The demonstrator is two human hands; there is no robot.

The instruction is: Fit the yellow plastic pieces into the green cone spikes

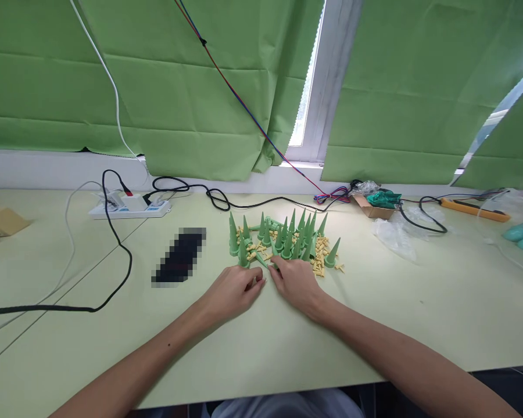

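Note:
My left hand (239, 285) rests on the table with its fingers curled in. Whatever it may hold is hidden. Beside it, my right hand (297, 283) reaches to the near edge of a group of green cones (287, 239), its thumb and fingers drawn together at the end of a slanted green cone (262, 260). Several of the other cones stand upright on round bases, close together. Small yellow pegs (321, 257) lie in a loose heap among the cones and to their right. One separate cone (332, 254) stands at the right end of the group.
Left of the cones lies a pixelated dark object (179, 256). Behind are a white power strip (131, 207) and a black cable (261, 203). Farther right are a small cardboard box (373, 208), clear plastic wrap (394, 237) and an orange-yellow tool (475, 209). Green curtains hang behind.

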